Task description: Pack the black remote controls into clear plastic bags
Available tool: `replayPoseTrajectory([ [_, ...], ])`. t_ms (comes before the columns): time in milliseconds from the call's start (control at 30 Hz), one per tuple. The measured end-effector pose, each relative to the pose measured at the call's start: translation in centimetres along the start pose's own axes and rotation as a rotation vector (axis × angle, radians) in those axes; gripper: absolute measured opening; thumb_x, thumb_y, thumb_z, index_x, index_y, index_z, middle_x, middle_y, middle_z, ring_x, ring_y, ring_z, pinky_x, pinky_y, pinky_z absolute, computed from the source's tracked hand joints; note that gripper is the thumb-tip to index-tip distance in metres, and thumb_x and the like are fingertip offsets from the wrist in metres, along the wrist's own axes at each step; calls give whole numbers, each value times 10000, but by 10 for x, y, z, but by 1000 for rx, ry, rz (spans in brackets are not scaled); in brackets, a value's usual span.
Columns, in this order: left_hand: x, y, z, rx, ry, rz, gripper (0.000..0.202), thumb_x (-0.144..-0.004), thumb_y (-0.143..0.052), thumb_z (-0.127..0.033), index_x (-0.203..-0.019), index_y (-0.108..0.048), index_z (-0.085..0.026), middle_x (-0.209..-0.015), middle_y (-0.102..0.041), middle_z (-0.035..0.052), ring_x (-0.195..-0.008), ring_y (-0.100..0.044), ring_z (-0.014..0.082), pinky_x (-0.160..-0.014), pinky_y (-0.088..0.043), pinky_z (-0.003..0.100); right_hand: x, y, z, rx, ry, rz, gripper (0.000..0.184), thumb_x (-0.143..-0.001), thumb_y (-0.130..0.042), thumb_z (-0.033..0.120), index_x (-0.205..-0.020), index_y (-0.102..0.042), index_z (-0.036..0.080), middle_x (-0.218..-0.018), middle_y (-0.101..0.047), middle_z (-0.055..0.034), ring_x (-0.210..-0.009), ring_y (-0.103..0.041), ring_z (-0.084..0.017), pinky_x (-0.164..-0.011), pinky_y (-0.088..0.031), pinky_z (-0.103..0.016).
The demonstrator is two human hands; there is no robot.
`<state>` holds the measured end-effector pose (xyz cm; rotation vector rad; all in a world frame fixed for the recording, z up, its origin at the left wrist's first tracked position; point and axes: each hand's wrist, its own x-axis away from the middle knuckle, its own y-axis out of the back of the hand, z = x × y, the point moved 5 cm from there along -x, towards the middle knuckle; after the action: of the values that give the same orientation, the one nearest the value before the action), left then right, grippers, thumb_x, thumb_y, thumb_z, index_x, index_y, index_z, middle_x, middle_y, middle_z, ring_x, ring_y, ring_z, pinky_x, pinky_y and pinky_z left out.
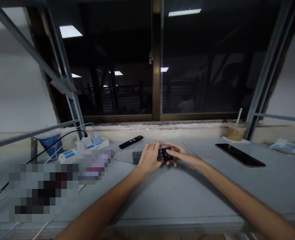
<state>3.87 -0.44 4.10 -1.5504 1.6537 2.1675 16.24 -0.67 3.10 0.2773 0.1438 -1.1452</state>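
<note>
A black remote control [166, 154] lies crosswise between my two hands, just above or on the grey table. Its left part sits inside a clear plastic sleeve [123, 156], which trails off to the left. My left hand [149, 156] is closed over the middle of the sleeved remote, hiding that stretch. At the bare right end, my right hand [181, 154] grips the remote, its thumb on the top face and its fingers partly hidden behind and below. A second black remote control [131, 142] rests on the table beyond my left hand.
A power strip [103, 144] with plugs and cables stands at the left, beside a blue container [51, 145]. Two pixelated patches cover things at the front left. To the right lie a black phone [240, 155] and a plastic drink cup [236, 131] with a straw. Metal frame bars flank the window.
</note>
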Motion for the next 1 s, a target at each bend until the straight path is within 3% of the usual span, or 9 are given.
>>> replayPoseTrajectory([
  [100,2,-3,2,24,-58,-69,377,-754,-564,-314,-1027,-344,-174,-970,-594,94,-880,-585,226,-751,-378,345,1,-10,3,-21,-35,62,573,-778,-571,408,-1290,-449,180,-859,-670,-111,-610,-660,-173,-394,-447,-183],
  [200,2,-5,4,18,-124,-119,419,-772,-553,-309,-1079,-308,-161,-967,-583,98,-876,-578,225,-734,-379,344,0,-10,5,-45,-34,6,568,-776,-567,423,-1269,-471,158,-863,-672,-119,-598,-666,-184,-385,-447,-193],
  [367,-1,-2,9,-38,-78,-94,455,-766,-550,-292,-1150,-332,-180,-1063,-561,107,-987,-535,250,-800,-388,375,-2,21,11,-56,46,-319,405,-741,-585,447,-1019,-651,161,-719,-662,-43,-412,-565,-95,-391,-421,-194],
  [467,-3,0,12,-35,19,-50,458,-744,-570,-249,-1153,-375,-181,-1088,-561,99,-1016,-527,248,-843,-397,375,1,46,11,-137,76,-547,364,-716,-594,473,-888,-685,165,-710,-651,-19,-340,-457,-52,-374,-387,-202],
  [533,-3,1,16,-41,68,-29,365,-772,-560,-298,-1095,-431,-187,-1048,-581,81,-975,-550,238,-826,-416,364,2,56,9,-236,58,-621,377,-740,-548,499,-849,-686,166,-679,-639,-16,-348,-449,-59,-379,-383,-211],
  [633,-3,0,23,-44,117,-2,321,-806,-522,-421,-1035,-475,-202,-970,-614,49,-886,-590,219,-762,-445,339,0,59,4,-396,-19,-592,348,-790,-475,460,-778,-668,170,-575,-588,-17,-442,-537,-106,-425,-418,-215],
  [733,-3,0,30,-60,122,0,371,-790,-538,-456,-1057,-478,-205,-962,-622,44,-883,-598,213,-752,-451,326,-1,56,2,-460,-73,-491,234,-778,-517,372,-816,-655,187,-614,-589,-21,-562,-596,-126,-451,-433,-196],
  [900,-3,3,30,-113,75,-12,392,-786,-547,-436,-1075,-505,-174,-961,-616,64,-913,-580,221,-810,-428,339,-2,50,-4,-336,-73,-332,352,-720,-623,339,-1063,-616,262,-886,-629,-26,-573,-549,-86,-411,-400,-165],
  [1000,-2,0,23,-127,29,20,416,-787,-537,-447,-1108,-508,-183,-961,-616,64,-903,-581,220,-809,-424,342,-2,48,-12,-177,-50,-325,402,-672,-677,337,-1065,-620,276,-792,-614,-2,-496,-482,-64,-403,-395,-166],
])
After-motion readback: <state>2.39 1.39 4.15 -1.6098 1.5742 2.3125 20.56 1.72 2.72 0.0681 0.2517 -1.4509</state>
